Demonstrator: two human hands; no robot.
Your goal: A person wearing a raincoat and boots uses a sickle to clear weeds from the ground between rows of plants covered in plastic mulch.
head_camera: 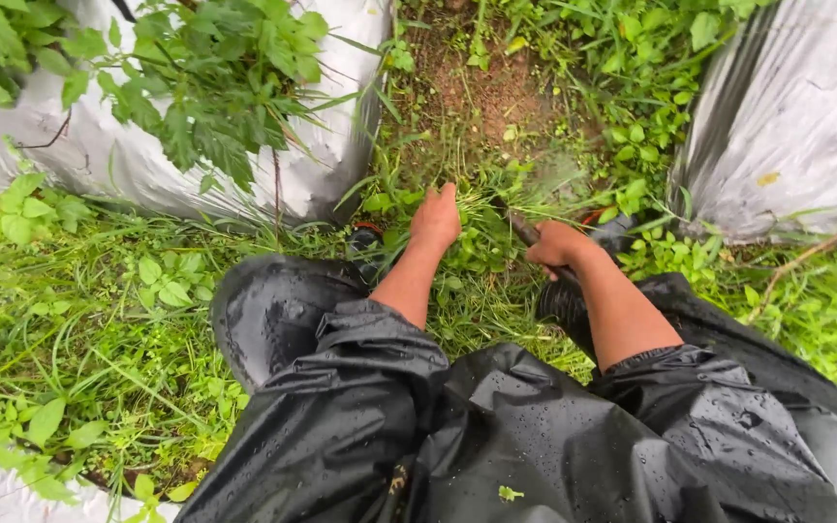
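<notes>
Grass tuft [467, 208] grows from the ground in the strip between two white plastic-covered beds, directly ahead of the person's knees. The left hand [435, 219] reaches forward with the grip clenched around this tuft, fingers buried in the blades. The right hand [556, 244] sits just beside it, to the right, with the grip grasping a dark tool handle [527, 232] that angles up and to the left toward the tuft; the working end of the tool is hidden among the blades, so its kind cannot be told. Both forearms are bare and emerge from the sleeves of a wet black raincoat [496, 436] beaded with water drops, which covers the knees and fills the lower part of the view. A patch of bare brown soil [481, 92] lies beyond the hands, near the top edge. The left bed cover [108, 155] carries broad-leaved weeds [215, 77] growing over it. The right bed cover [787, 116] shows a dark hole near its right edge. Low green weeds cover the ground on both sides of the person.
</notes>
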